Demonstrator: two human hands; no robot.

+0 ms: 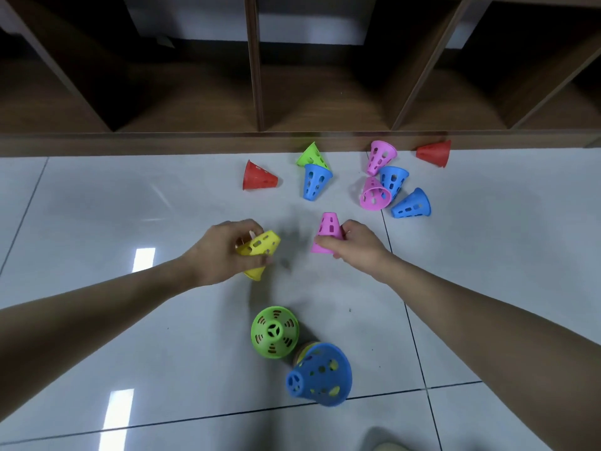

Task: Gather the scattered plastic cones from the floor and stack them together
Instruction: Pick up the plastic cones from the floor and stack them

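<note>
My left hand (pixel 224 252) grips a yellow cone (pixel 258 247) lying on its side, just above the tiled floor. My right hand (pixel 356 244) holds an upright pink cone (pixel 328 227) by its lower right edge. Close to me stand a green cone (pixel 274 332) and a blue cone stack (pixel 320 374) with yellow showing through its holes. Further off lie a red cone (pixel 257 177), a green cone (pixel 312 154) with a blue cone (pixel 314 182) against it, and a cluster of pink and blue cones (pixel 385 183). Another red cone (pixel 435 153) lies by the shelf base.
A dark wooden shelf unit (pixel 260 92) with open compartments runs across the far side, its base board (pixel 162 144) meeting the pale glossy floor tiles (pixel 113 206). A foot (pixel 390 445) shows at the bottom edge.
</note>
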